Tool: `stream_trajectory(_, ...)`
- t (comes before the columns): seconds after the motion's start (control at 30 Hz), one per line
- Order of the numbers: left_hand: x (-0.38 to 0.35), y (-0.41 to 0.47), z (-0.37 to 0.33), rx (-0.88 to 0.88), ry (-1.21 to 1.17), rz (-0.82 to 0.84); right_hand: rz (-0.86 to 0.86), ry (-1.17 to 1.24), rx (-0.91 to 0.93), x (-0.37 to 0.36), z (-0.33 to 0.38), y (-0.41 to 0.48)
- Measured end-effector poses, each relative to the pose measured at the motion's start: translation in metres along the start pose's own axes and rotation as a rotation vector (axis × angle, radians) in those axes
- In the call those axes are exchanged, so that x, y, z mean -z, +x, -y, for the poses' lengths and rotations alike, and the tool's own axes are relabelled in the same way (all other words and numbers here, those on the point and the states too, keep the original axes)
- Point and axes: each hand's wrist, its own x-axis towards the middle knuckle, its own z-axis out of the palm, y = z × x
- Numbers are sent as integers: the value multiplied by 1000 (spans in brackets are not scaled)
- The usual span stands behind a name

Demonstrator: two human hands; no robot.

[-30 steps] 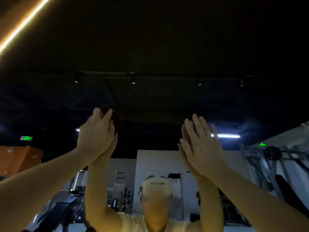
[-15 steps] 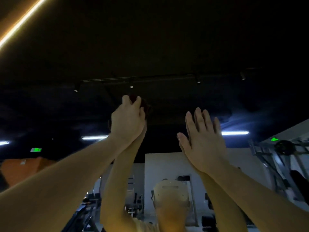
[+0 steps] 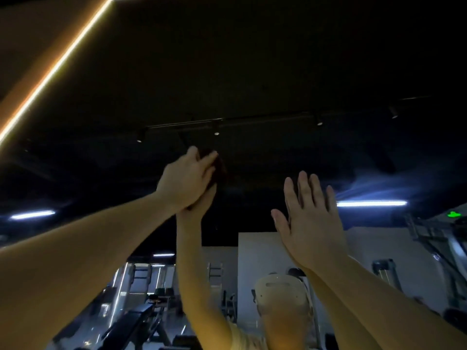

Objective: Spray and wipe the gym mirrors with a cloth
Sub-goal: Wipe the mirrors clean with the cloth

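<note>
View: head camera, tilted upward at a wall mirror (image 3: 252, 213) in a dim gym; the glass fills most of the frame.

Left hand (image 3: 187, 178): raised just left of centre, around 11 o'clock from the middle of the frame. Its fingers are bent over a cloth and press it to the glass. The hand's reflection meets it from underneath.

Cloth (image 3: 220, 168): a dark wad under the left fingers, bulging out at the hand's 2 o'clock side, against the mirror. It is dark on a dark reflection, so its edges are hard to make out and it may be larger than it looks.

Right hand (image 3: 310, 218): at 3 o'clock from the left hand and apart from it. It is flat, with fingers straight and close together and the thumb spread toward 9 o'clock. The palm faces the glass and holds nothing.

Reflected person: at 6 o'clock, a pale headset (image 3: 283, 296) and a light shirt, both arms lifted.

LED strip (image 3: 58, 64): a warm line running diagonally across the 10 o'clock corner.

Tube light (image 3: 371, 203): a bluish bar at 3 o'clock, just beyond the right hand.

Green sign (image 3: 453, 213): small, glowing, at the far 3 o'clock edge.

Track spotlights (image 3: 216, 133): on a dark ceiling rail at 12 o'clock from the left hand.

Weight bench (image 3: 136, 317): black, reflected at 7 o'clock.
</note>
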Motion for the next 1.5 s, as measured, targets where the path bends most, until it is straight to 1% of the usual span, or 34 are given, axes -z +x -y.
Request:
stream_trajectory(0.03,0,10,-3,182,-45,-37,-6,2,6,0,-1,1)
stream_trajectory(0.07,-2,16,-11,321,-99,-66,-9,1,11,0,-2,1)
stream_trajectory(0.1,-6,15,-25,382,-151,-94,-6,-3,13,0,-2,2)
stream_trajectory(0.13,-10,9,-43,366,-201,-117,-6,-5,15,0,-3,2)
stream_trajectory(0.17,-14,-4,-62,282,-249,-136,-6,-2,18,0,-3,1)
stream_trajectory(0.2,-17,-22,-80,161,-280,-136,-8,4,20,-1,-3,1)
stream_trajectory(0.3,-21,-76,-99,-177,-259,-60,-14,18,22,-1,-3,1)
stream_trajectory(0.37,-19,-85,-81,-390,-209,-16,-18,22,21,1,-3,0)
stream_trajectory(0.43,-15,-64,-52,-630,-44,10,-18,21,25,0,-3,0)
stream_trajectory(0.47,-13,-47,-39,-679,44,16,-21,22,26,0,-3,0)
stream_trajectory(0.5,-8,-28,-30,-629,83,13,-27,22,23,0,-3,0)
stream_trajectory(0.53,-5,-7,-24,-488,94,18,-33,19,20,-1,-3,1)
stream_trajectory(0.57,-2,13,-23,-294,71,15,-31,12,20,-2,-3,1)
stream_trajectory(0.63,-7,41,-31,109,-69,-20,-20,3,29,-3,-3,0)
stream_trajectory(0.67,-12,47,-39,224,-121,-52,-20,5,30,-4,-2,0)
stream_trajectory(0.7,-18,49,-50,274,-160,-75,-22,7,28,-3,-2,-1)
stream_trajectory(0.73,-22,43,-63,269,-203,-90,-26,10,27,-3,-2,-1)
stream_trajectory(0.8,-29,14,-83,121,-274,-142,-41,16,29,-3,-2,-1)
stream_trajectory(0.83,-30,-5,-90,37,-295,-141,-45,20,29,-3,-2,-1)
stream_trajectory(0.9,-25,-54,-99,-89,-339,-88,-45,37,28,-2,-3,-2)
stream_trajectory(0.93,-19,-82,-103,-182,-347,-57,-38,46,28,-1,-4,-3)
stream_trajectory(1.0,-13,-132,-102,-418,-272,-12,-24,51,30,0,-4,-3)
stream_trajectory(1.03,-10,-144,-99,-572,-197,-3,-22,50,27,1,-5,-3)
stream_trajectory(1.07,-7,-143,-91,-669,-109,7,-21,47,23,1,-5,-3)
stream_trajectory(1.1,-5,-134,-84,-681,-66,53,-22,43,19,1,-4,-4)
stream_trajectory(1.17,-5,-94,-69,-550,-50,81,-19,35,13,-1,-4,-9)
stream_trajectory(1.2,-8,-76,-59,-514,-42,38,-15,26,12,-2,-3,-13)
stream_trajectory(1.23,-11,-61,-50,-432,-22,-24,-13,16,15,-3,-2,-18)
stream_trajectory(1.27,-12,-50,-44,-297,-39,-56,-15,6,19,-4,-2,-25)
stream_trajectory(1.33,-19,-45,-44,41,-136,-136,-29,-4,30,-6,-2,-36)
stream_trajectory(1.37,-21,-49,-58,134,-207,-167,-35,-8,30,-6,-2,-40)
stream_trajectory(1.4,-22,-60,-73,155,-244,-162,-36,-6,29,-7,-2,-41)
stream_trajectory(1.43,-23,-77,-92,118,-283,-116,-37,2,28,-7,-2,-43)
stream_trajectory(1.5,-23,-124,-117,-86,-266,-45,-36,25,25,-6,-1,-44)
